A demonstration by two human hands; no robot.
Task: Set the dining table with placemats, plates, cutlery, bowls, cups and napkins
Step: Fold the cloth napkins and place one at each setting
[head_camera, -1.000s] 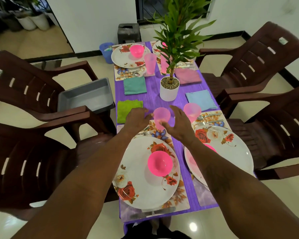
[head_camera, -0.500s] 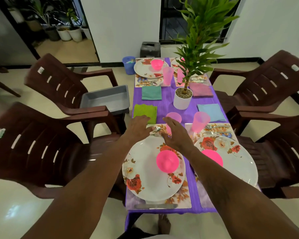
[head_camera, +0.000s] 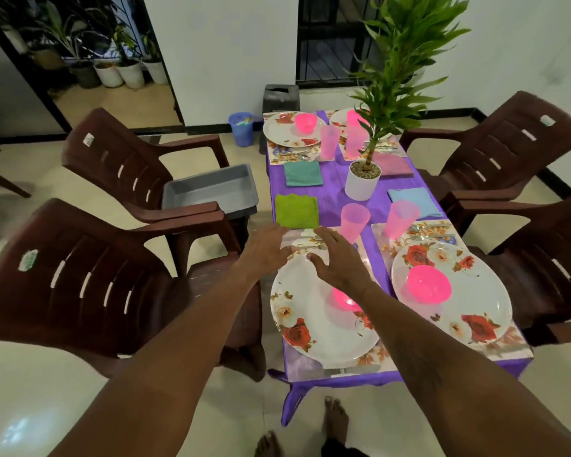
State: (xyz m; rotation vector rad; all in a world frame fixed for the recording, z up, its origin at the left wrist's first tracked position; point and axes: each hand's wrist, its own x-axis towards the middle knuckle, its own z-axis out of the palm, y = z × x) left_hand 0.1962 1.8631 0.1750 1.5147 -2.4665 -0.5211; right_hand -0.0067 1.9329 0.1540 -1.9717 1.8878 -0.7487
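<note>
The purple table (head_camera: 330, 199) carries floral placemats with plates. Over the far rim of the near left floral plate (head_camera: 314, 324) hover my left hand (head_camera: 266, 247) and my right hand (head_camera: 338, 258), both with fingers spread and holding nothing. My right forearm partly hides the pink bowl (head_camera: 343, 300) on that plate. A pink cup (head_camera: 354, 222) stands just beyond my right hand, and a green napkin (head_camera: 296, 211) lies just beyond my left. The near right plate (head_camera: 475, 311) bears another pink bowl (head_camera: 428, 284), with a pink cup (head_camera: 402, 218) and cutlery behind it.
A potted plant (head_camera: 362, 183) stands mid-table, with teal (head_camera: 302, 173), blue (head_camera: 412, 201) and mauve napkins around it. Two set places lie at the far end. Brown plastic chairs flank the table; a grey tub (head_camera: 208, 189) sits on the far left chair.
Both hands have drawn back from the pink cup toward the near plate's far rim. The camera has pulled back and shifted left, showing more of the room.
</note>
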